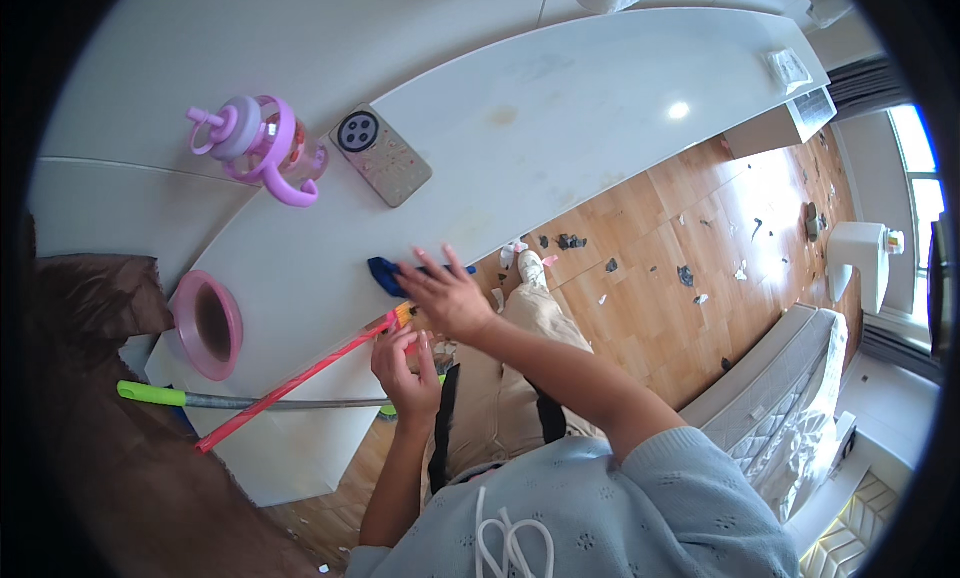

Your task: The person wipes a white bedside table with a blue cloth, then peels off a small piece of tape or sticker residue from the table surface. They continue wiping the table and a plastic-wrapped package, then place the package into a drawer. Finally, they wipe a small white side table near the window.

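My right hand (453, 300) is over the front edge of a white tabletop (315, 293), palm down, fingers spread. Beneath its fingers lies a dark blue item (385, 276), partly covered; whether it is cloth or a tool I cannot tell. Just below, my left hand (409, 371) is cupped at the table edge, thumb apart from the fingers, with nothing visible in it. Its fingertips are close to the head of a long red-handled brush (300, 379) with yellow bristles. Whether they touch the brush is unclear.
A pink bowl (208, 324) of murky liquid, a purple-lidded bottle (262, 146) and a phone (381, 154) are on the table. A green-gripped pole (247, 402) crosses under the brush handle. Scraps litter the wooden floor (645, 225); a mattress (772, 398) lies at right.
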The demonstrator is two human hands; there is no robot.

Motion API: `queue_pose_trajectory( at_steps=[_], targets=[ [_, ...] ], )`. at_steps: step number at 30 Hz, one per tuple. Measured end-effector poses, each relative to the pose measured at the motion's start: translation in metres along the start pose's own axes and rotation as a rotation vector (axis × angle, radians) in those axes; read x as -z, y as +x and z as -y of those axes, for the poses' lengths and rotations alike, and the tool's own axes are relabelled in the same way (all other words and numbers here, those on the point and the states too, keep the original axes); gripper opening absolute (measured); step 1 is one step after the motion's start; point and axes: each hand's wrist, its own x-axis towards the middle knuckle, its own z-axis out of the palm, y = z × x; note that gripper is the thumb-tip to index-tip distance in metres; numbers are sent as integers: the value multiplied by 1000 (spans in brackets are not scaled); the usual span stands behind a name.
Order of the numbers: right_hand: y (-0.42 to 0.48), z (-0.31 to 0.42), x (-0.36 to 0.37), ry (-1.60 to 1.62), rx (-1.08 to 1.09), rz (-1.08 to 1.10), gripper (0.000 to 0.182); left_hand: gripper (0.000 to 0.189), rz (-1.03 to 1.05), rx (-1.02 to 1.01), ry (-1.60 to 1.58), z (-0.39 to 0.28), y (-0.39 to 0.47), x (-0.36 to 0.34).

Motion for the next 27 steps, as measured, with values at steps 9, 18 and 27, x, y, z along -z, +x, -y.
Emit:
queue_pose_trajectory(
  at_steps=[9, 18, 27],
  targets=[
    [-150, -169, 104, -918, -786, -645, 22, 9, 30, -63, -102, 36, 2, 7],
    [-245, -138, 217, 991, -1363, -1397, 27, 10, 268, -57, -356, -18, 32, -28],
    [-243, -139, 244, 1652, -1103, -891, 37, 39, 592, 37, -624, -141, 44, -101]
  ],
)
